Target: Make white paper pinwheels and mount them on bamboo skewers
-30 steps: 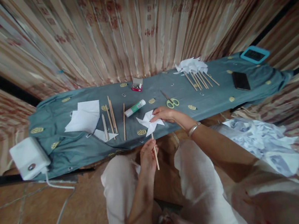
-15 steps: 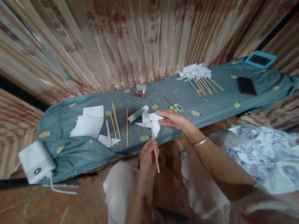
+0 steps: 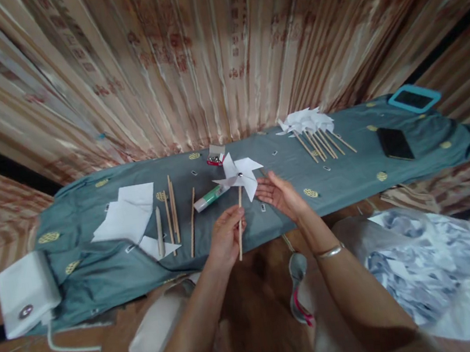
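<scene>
A white paper pinwheel (image 3: 248, 184) on a wooden stick, with a shiny pin at its centre, stands out over the front of the table. My left hand (image 3: 227, 233) is closed around the stick below the paper blades. Close to the right side of the blades, my right hand (image 3: 280, 196) has its fingers apart and holds nothing; whether a fingertip touches the paper I cannot tell. Behind the pinwheel lies a green and white glue stick (image 3: 209, 197). The small red box of pins (image 3: 215, 156) stands open further back. The scissors are hidden behind the pinwheel and my right hand.
Several finished pinwheels (image 3: 309, 124) lie at the back right, near a black phone (image 3: 395, 143) and a blue-framed tablet (image 3: 415, 98). Loose sticks (image 3: 173, 208), a pale pen-like tool (image 3: 159, 232) and paper sheets (image 3: 122, 219) are at left. A white box with a cable (image 3: 29, 292) sits at the left end.
My left hand has raised the pinwheel and tilted it slightly to the right. My right hand has let go of the blade and opened beside it. The camera view has shifted.
</scene>
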### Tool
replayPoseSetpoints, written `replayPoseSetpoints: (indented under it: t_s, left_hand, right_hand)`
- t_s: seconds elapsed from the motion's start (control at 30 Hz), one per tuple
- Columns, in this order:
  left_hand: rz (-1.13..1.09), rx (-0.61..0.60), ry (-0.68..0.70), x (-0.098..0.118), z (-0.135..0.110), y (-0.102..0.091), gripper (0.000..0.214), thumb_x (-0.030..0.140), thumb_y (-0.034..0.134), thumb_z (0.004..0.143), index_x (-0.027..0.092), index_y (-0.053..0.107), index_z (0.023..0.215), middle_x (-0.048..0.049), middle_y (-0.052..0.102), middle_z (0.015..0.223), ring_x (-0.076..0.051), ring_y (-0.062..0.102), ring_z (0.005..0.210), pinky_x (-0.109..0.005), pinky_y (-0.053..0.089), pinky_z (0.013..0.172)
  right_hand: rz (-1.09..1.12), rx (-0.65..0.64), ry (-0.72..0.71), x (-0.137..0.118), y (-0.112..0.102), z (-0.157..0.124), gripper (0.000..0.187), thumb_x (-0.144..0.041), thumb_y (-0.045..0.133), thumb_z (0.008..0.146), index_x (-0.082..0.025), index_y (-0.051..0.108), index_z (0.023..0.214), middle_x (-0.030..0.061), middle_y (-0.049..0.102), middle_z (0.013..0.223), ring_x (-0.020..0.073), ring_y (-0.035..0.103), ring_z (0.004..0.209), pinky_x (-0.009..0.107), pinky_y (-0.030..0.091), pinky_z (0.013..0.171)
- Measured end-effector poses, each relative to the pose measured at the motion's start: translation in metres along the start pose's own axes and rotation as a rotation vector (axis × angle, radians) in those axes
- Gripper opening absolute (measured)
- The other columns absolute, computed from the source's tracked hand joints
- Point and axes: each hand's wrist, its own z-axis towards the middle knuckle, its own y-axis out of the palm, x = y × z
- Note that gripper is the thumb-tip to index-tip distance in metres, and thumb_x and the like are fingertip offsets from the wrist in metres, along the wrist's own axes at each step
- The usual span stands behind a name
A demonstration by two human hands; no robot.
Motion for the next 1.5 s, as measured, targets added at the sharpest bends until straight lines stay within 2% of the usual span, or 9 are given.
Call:
replayPoseSetpoints:
  t_s: [0.23,0.5,0.63,0.8,0.97,1.1,1.23,1.37,1.5]
  left_hand:
    - [0.036,0.024,-0.036,-0.012,0.009,-0.002,0.026,0.017,0.087,0.052,0.012,0.068,0.070,0.0030,0.060,0.056,-0.004,0.052,0.049,-0.014,0.043,0.051]
    - [0.024,0.036,-0.044,-0.008,0.011,-0.002,0.029,0.017,0.089,0.049,0.012,0.068,0.069,0.0032,0.062,0.056,-0.003,0.053,0.047,-0.013,0.044,0.049]
    - [-0.017,0.051,-0.033,-0.004,0.010,-0.004,0.030,0.014,0.088,0.050,0.012,0.068,0.072,0.0034,0.062,0.057,-0.003,0.053,0.047,-0.013,0.045,0.049]
    - [-0.070,0.012,0.001,0.004,0.010,-0.006,0.033,0.014,0.088,0.048,0.012,0.068,0.074,0.0036,0.063,0.060,-0.003,0.055,0.050,-0.012,0.045,0.051]
    - [-0.056,-0.021,0.004,0.003,0.011,-0.007,0.033,0.017,0.088,0.050,0.011,0.070,0.077,0.0033,0.064,0.061,-0.002,0.053,0.049,-0.012,0.043,0.050]
    - [-0.032,-0.027,0.002,-0.001,0.012,-0.004,0.034,0.018,0.089,0.049,0.011,0.071,0.077,0.0036,0.063,0.060,-0.002,0.054,0.051,-0.012,0.044,0.051]
    - [0.002,-0.017,-0.004,-0.004,0.009,-0.002,0.035,0.023,0.089,0.051,0.011,0.071,0.078,0.0011,0.065,0.065,-0.004,0.056,0.055,-0.014,0.047,0.054]
    - [0.062,-0.008,-0.008,-0.005,0.005,-0.002,0.036,0.024,0.089,0.049,0.010,0.072,0.077,-0.0009,0.068,0.070,-0.005,0.058,0.057,-0.015,0.048,0.055]
    - [0.072,0.015,0.011,-0.003,0.005,-0.002,0.035,0.022,0.089,0.046,0.011,0.072,0.075,-0.0006,0.068,0.068,-0.005,0.058,0.057,-0.014,0.048,0.055]
  right_hand:
    - [0.002,0.140,-0.200,-0.011,-0.005,0.016,0.035,-0.051,0.071,0.074,-0.022,0.066,0.092,0.0026,0.073,0.084,0.0136,0.069,0.081,0.022,0.053,0.072]
    - [0.005,0.120,-0.275,-0.010,0.014,0.022,0.034,-0.039,0.079,0.064,-0.023,0.067,0.091,-0.0026,0.070,0.075,0.0096,0.063,0.067,0.021,0.050,0.066]
    - [0.061,0.090,-0.240,-0.006,0.018,0.019,0.044,-0.043,0.083,0.057,-0.023,0.065,0.091,-0.0020,0.072,0.079,0.0108,0.064,0.068,0.024,0.051,0.067]
    - [0.084,-0.020,-0.088,0.002,0.022,0.008,0.054,-0.041,0.090,0.047,-0.023,0.066,0.092,-0.0034,0.071,0.070,0.0106,0.064,0.063,0.023,0.050,0.062]
    - [0.003,-0.182,-0.084,0.013,0.035,-0.005,0.047,-0.033,0.090,0.048,-0.021,0.068,0.088,-0.0037,0.071,0.069,0.0096,0.060,0.060,0.021,0.042,0.055]
    - [0.016,-0.145,-0.124,0.016,0.041,-0.005,0.043,-0.031,0.090,0.045,-0.019,0.067,0.079,-0.0057,0.067,0.061,0.0087,0.054,0.056,0.022,0.039,0.054]
    - [0.040,-0.077,-0.117,0.013,0.037,0.001,0.041,-0.029,0.092,0.039,-0.018,0.065,0.069,-0.0059,0.065,0.059,0.0086,0.054,0.056,0.023,0.039,0.055]
    - [0.028,-0.059,-0.118,0.008,0.033,0.003,0.042,-0.027,0.092,0.038,-0.019,0.067,0.071,-0.0062,0.065,0.060,0.0086,0.055,0.055,0.023,0.040,0.055]
    - [-0.004,-0.083,-0.115,0.001,0.026,0.002,0.044,-0.036,0.092,0.041,-0.021,0.071,0.077,-0.0037,0.070,0.067,0.0095,0.059,0.061,0.021,0.042,0.056]
